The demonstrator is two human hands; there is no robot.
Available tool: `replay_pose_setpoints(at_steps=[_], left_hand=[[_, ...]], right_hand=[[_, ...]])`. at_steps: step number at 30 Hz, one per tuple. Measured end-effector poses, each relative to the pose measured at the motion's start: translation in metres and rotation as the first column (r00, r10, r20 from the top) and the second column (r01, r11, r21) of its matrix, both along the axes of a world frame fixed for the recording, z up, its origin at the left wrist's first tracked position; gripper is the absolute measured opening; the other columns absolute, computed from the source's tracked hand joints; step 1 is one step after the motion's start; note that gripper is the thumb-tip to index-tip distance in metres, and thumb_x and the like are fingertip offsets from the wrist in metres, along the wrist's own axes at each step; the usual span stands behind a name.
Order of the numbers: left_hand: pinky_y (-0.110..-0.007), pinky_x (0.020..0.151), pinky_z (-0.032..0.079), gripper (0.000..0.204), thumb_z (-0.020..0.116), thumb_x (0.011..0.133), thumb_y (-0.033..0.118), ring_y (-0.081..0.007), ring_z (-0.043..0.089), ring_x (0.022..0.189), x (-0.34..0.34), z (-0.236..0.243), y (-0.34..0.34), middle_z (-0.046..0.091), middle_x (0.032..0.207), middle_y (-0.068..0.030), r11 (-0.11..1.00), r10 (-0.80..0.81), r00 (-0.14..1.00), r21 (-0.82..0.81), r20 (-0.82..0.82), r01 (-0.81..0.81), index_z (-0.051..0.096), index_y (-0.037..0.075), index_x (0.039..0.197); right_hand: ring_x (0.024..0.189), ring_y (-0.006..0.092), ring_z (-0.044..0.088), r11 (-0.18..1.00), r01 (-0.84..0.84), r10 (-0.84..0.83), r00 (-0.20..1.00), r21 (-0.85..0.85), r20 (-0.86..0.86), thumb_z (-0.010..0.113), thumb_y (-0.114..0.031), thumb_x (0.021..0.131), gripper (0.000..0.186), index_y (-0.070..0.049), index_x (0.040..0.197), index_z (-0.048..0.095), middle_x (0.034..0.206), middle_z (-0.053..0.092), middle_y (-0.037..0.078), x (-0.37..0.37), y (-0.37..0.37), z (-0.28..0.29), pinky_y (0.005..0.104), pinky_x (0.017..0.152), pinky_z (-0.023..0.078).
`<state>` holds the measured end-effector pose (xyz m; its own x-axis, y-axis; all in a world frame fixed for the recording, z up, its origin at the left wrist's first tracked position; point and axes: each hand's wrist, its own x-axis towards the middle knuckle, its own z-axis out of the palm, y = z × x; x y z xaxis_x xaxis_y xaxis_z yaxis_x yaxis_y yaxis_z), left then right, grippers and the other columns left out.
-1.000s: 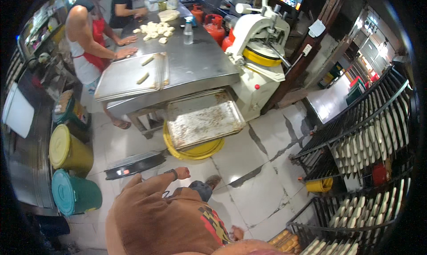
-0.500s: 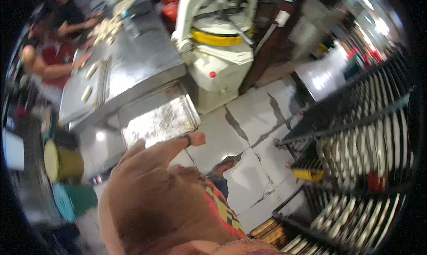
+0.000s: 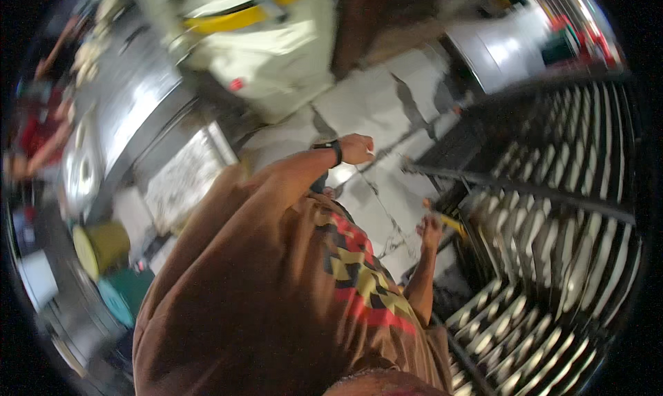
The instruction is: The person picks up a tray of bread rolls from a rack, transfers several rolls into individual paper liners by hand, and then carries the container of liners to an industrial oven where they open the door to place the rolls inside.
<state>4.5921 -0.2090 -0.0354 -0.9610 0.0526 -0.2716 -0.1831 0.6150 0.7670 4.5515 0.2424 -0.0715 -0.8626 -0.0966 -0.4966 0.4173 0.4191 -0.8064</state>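
My left hand (image 3: 357,149), with a dark band on its wrist, is raised in front of my body over the tiled floor. Its fingers are curled closed; a small pale speck shows at their edge, and whatever they may hold cannot be made out. Lower and to the right, my right hand (image 3: 429,230) is beside the dark rack (image 3: 476,182), its fingers loosely apart and slightly blurred. Long trays of pale dough pieces (image 3: 545,237) fill the rack. Close to the right hand is a yellow object (image 3: 452,223), partly hidden.
A cream machine with a yellow band (image 3: 269,64) stands ahead. To the left are a steel table (image 3: 138,85) and a worn metal tray (image 3: 183,178). A yellow bucket (image 3: 100,247) and a teal bin (image 3: 128,292) stand nearer. Another person (image 3: 41,144) works at the table.
My view has swung right, so the table and machine shift left. My left hand has risen forward, still closed. The right hand has come into view beside the rack.
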Motion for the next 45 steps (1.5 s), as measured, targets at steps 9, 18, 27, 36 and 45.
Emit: replay_pose_setpoints(at_steps=[9, 18, 27, 36, 45], left_hand=[[-0.043, 0.086, 0.050, 0.032, 0.068, 0.084, 0.035, -0.0320, 0.066, 0.093, -0.177, -0.025, -0.084, 0.069, 0.097, -0.0176, 0.981, -0.190, 0.925, 0.033, 0.328, 0.190, 0.067, 0.004, 0.090], [-0.040, 0.084, 0.051, 0.038, 0.067, 0.086, 0.035, -0.0308, 0.066, 0.095, -0.461, -0.014, -0.131, 0.069, 0.098, -0.0168, 0.992, -0.104, 0.983, -0.055, 0.150, 0.113, 0.064, 0.002, 0.104], [-0.036, 0.071, 0.052, 0.033, 0.067, 0.089, 0.033, -0.0191, 0.063, 0.081, -0.590, -0.090, -0.199, 0.068, 0.089, -0.0072, 0.982, 0.159, 0.987, -0.096, -0.021, -0.161, 0.065, 0.001, 0.098], [-0.044, 0.077, 0.054, 0.028, 0.064, 0.086, 0.032, -0.0291, 0.067, 0.087, -0.643, -0.118, -0.274, 0.070, 0.093, -0.0141, 0.948, 0.242, 0.839, -0.303, 0.487, -0.098, 0.071, 0.006, 0.095], [-0.046, 0.077, 0.055, 0.033, 0.062, 0.089, 0.036, -0.0347, 0.069, 0.089, -0.980, -0.168, -0.248, 0.072, 0.099, -0.0182, 0.981, 0.147, 0.913, -0.177, 0.381, -0.084, 0.073, 0.006, 0.097]], right_hand=[[0.066, 0.0178, 0.063, 0.990, -0.090, 0.070, 0.981, 0.109, 0.179, 0.061, -0.035, 0.094, 0.032, -0.006, 0.103, 0.068, 0.084, 0.068, 0.007, -0.016, -0.035, -0.096, 0.0348, 0.057, 0.050], [0.076, 0.0169, 0.061, 0.966, -0.257, 0.253, 0.947, 0.002, -0.200, 0.055, -0.019, 0.097, 0.022, -0.002, 0.093, 0.067, 0.090, 0.068, 0.008, -0.103, -0.097, -0.078, 0.0381, 0.074, 0.054], [0.089, 0.0277, 0.070, 0.976, 0.012, -0.111, 0.885, 0.215, 0.453, 0.069, -0.037, 0.088, 0.047, 0.004, 0.112, 0.068, 0.101, 0.072, 0.019, -0.469, -0.143, -0.083, 0.0430, 0.071, 0.054], [0.057, 0.0237, 0.067, 0.991, 0.120, -0.121, 0.993, 0.065, 0.005, 0.062, -0.025, 0.096, 0.042, 0.010, 0.119, 0.055, 0.080, 0.069, 0.022, -0.880, -0.206, -0.001, 0.0345, 0.051, 0.055], [0.089, 0.0342, 0.071, 0.761, -0.367, 0.334, 0.929, 0.535, 0.162, 0.060, -0.040, 0.091, 0.041, -0.007, 0.114, 0.070, 0.107, 0.069, 0.024, -0.989, -0.171, -0.008, 0.0429, 0.078, 0.056]])
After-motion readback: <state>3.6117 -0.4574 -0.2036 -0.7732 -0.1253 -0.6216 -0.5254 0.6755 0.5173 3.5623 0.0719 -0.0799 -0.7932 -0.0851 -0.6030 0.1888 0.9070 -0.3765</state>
